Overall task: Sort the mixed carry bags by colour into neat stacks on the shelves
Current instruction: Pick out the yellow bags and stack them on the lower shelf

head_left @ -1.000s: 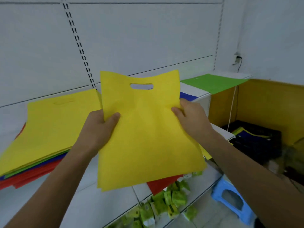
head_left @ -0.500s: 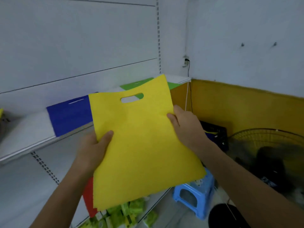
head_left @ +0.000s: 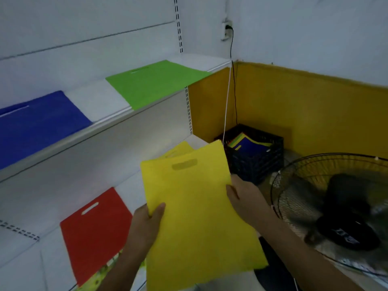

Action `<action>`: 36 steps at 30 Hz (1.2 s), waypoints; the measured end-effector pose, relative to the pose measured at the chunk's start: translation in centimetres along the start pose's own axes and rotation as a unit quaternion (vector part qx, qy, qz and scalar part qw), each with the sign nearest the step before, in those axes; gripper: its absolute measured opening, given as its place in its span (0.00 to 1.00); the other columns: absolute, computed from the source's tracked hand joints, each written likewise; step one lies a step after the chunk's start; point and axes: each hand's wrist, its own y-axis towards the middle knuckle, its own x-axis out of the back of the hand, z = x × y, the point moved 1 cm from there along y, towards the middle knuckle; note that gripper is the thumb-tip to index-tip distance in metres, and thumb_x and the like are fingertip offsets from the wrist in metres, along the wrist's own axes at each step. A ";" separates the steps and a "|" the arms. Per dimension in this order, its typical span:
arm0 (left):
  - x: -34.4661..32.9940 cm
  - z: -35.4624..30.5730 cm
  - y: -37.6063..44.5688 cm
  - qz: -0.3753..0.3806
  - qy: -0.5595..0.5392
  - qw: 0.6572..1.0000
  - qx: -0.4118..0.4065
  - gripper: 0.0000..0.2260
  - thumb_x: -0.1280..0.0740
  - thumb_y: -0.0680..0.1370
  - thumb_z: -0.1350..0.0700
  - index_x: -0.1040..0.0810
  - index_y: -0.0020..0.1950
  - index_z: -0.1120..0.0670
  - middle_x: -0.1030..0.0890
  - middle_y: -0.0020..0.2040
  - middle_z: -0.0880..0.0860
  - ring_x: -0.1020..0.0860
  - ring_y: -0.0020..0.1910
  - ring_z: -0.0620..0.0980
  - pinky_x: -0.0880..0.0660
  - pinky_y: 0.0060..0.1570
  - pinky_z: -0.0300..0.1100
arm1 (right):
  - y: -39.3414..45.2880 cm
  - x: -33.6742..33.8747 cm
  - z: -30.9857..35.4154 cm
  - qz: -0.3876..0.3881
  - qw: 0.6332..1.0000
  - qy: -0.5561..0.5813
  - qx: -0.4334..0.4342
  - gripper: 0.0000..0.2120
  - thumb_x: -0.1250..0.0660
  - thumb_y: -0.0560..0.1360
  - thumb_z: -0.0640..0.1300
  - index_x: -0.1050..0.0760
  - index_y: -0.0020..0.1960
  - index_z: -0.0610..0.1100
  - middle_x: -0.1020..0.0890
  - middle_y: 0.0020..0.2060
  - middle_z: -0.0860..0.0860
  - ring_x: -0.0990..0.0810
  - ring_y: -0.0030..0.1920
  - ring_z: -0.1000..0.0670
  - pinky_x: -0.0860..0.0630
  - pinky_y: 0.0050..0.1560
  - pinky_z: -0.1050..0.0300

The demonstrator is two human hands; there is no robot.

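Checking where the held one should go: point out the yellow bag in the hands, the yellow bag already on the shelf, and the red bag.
held yellow bag [head_left: 195, 217], head view, middle of its front face
shelved yellow bag [head_left: 180, 149], head view, exposed top corner behind the held bag
red bag [head_left: 98, 234], head view, centre of its face, below the handle slot

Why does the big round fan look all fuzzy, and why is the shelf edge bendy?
Head view: the black wire-cage floor fan is smeared and soft near the frame edge; the wide-angle lens bows the white metal shelf edge; the yellow fabric carry bag looks sharper; lighting is dim and bluish.
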 end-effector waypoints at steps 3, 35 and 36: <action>-1.2 1.7 2.3 0.005 -0.002 0.999 0.034 0.09 0.36 0.79 0.53 0.19 0.54 0.55 0.17 0.44 0.50 0.18 0.41 0.46 0.23 0.41 0.44 | 2.0 -2.3 -1.8 0.023 1.000 0.004 -0.017 0.15 0.44 0.83 0.50 0.32 0.67 0.45 0.24 0.37 0.44 0.28 0.31 0.44 0.30 0.33 0.44; -13.1 11.6 30.1 -0.086 0.163 0.960 0.210 0.19 0.29 0.75 0.54 0.36 0.29 0.53 0.32 0.27 0.51 0.33 0.29 0.50 0.41 0.31 0.43 | 39.1 -17.3 -15.6 0.154 0.982 -0.078 0.082 0.13 0.40 0.82 0.46 0.27 0.62 0.40 0.23 0.53 0.42 0.23 0.53 0.39 0.26 0.47 0.46; -12.9 12.1 30.7 -0.098 0.175 0.956 0.214 0.20 0.29 0.75 0.54 0.37 0.29 0.53 0.32 0.27 0.52 0.33 0.29 0.51 0.41 0.32 0.43 | 39.9 -17.9 -15.5 0.151 0.983 -0.071 0.080 0.12 0.40 0.81 0.46 0.26 0.60 0.40 0.22 0.52 0.41 0.23 0.52 0.38 0.28 0.45 0.47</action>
